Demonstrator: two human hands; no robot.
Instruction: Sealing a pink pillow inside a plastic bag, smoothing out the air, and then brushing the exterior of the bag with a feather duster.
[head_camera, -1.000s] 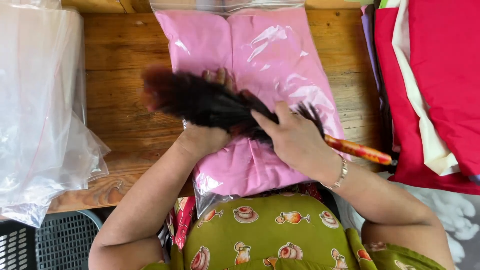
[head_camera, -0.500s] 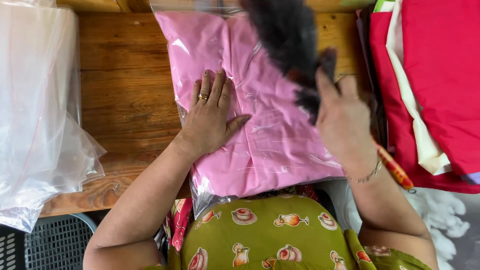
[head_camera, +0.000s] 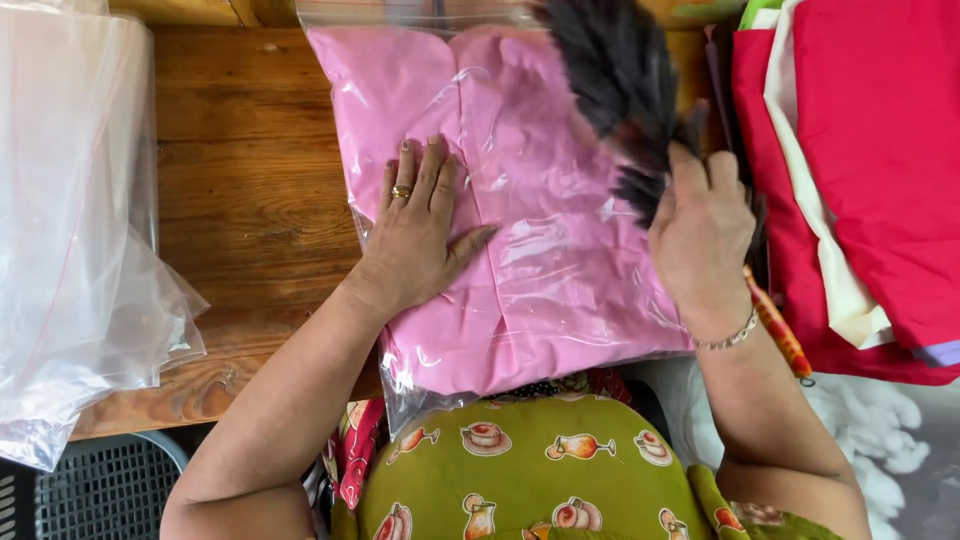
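A clear plastic bag holding a folded pink cloth (head_camera: 540, 270) lies on the wooden table (head_camera: 250, 200) in front of me. My left hand (head_camera: 420, 235) rests flat on the bag's left half, fingers spread, a ring on one finger. My right hand (head_camera: 700, 235) grips a black feather duster (head_camera: 615, 85) by its orange patterned handle (head_camera: 780, 335), which sticks out below my wrist. The duster's dark feathers hang over the bag's upper right corner.
A stack of clear plastic bags (head_camera: 70, 230) lies on the table's left side. Folded red and cream cloths (head_camera: 870, 170) are piled at the right. A dark plastic basket (head_camera: 90, 490) sits below the table's left edge.
The duster has swept from the middle of the bag up to its upper right corner. My left hand let go of the feathers and now presses flat on the bag.
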